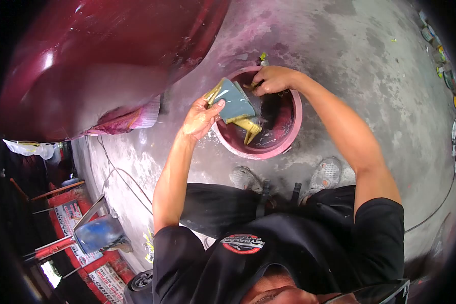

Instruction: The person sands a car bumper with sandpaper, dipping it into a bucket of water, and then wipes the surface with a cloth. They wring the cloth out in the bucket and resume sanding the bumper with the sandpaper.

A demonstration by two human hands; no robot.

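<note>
My left hand (203, 117) is closed around a bent bundle of sandpaper (234, 103), its thumb on the blue-grey face. Yellowish sides of the sandpaper show at the edges, and a folded yellow part hangs below. The bundle is held over the left part of a pink bucket (298, 114) with dark water in it. My right hand (276, 80) reaches over the bucket's far rim, fingers curled together. A small tan piece shows by its fingertips, but I cannot make out what it is.
A glossy dark red car panel (116, 55) rises at the upper left. My shoes (327, 172) stand close to the bucket's near side. A thin cable (119, 172) runs along the concrete floor at left. Several cans (448, 78) line the far right edge.
</note>
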